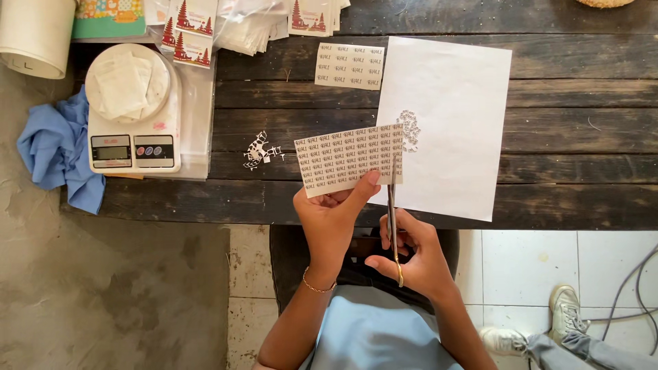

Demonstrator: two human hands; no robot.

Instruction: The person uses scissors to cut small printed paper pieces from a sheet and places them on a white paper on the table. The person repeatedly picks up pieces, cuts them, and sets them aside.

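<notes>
My left hand [334, 216] holds a printed sheet of small labels [346, 159] above the dark wooden table's [274, 109] front edge, thumb on top. My right hand [415, 250] grips a pair of scissors [392, 205], whose blades point up into the sheet's right edge. A small heap of cut-out labels [408, 128] lies on a large white sheet of paper [445, 123] just behind the blades. Another heap of paper scraps [260, 151] lies on the table left of the held sheet.
A second label sheet [349, 66] lies farther back. A white kitchen scale [133, 109] stands at the left beside a blue cloth [58, 147]. Plastic bags and printed cards [226, 24] are stacked at the back. Another person's shoes [548, 318] are on the tiled floor at lower right.
</notes>
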